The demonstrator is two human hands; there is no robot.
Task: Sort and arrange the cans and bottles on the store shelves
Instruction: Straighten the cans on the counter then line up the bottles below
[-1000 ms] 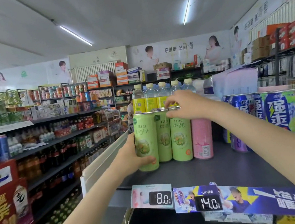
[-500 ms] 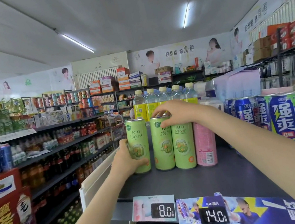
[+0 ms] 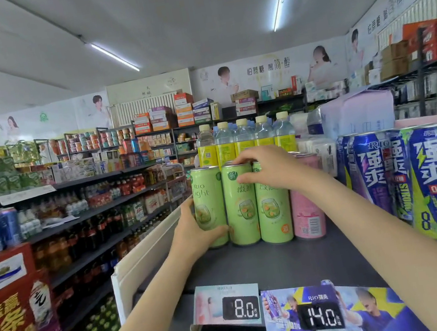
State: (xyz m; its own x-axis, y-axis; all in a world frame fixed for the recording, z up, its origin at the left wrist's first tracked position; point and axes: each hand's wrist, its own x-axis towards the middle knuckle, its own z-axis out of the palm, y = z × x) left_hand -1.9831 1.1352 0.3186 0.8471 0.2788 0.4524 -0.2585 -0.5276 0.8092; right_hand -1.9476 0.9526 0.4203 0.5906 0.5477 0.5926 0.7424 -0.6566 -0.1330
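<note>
Three tall green RIO cans stand in a row on the dark shelf (image 3: 257, 268). My left hand (image 3: 194, 234) grips the leftmost green can (image 3: 207, 196) low on its side. My right hand (image 3: 267, 168) lies over the tops of the middle green can (image 3: 242, 216) and the right green can (image 3: 274, 213), fingers curled on their rims. A pink can (image 3: 308, 214) stands right of them, touching the row. Clear bottles with yellow labels (image 3: 245, 140) stand behind the cans.
Large blue RIO Strong cans (image 3: 434, 181) line the shelf's right side. Price tags reading 8.0 (image 3: 242, 307) and 14.0 (image 3: 321, 317) hang on the front edge. A white panel (image 3: 145, 252) borders the shelf's left. Stocked aisle shelves (image 3: 89, 213) run along the left.
The leftmost green can has been pushed right until it stands beside the other two. My right hand slid lower over the middle and right can tops.
</note>
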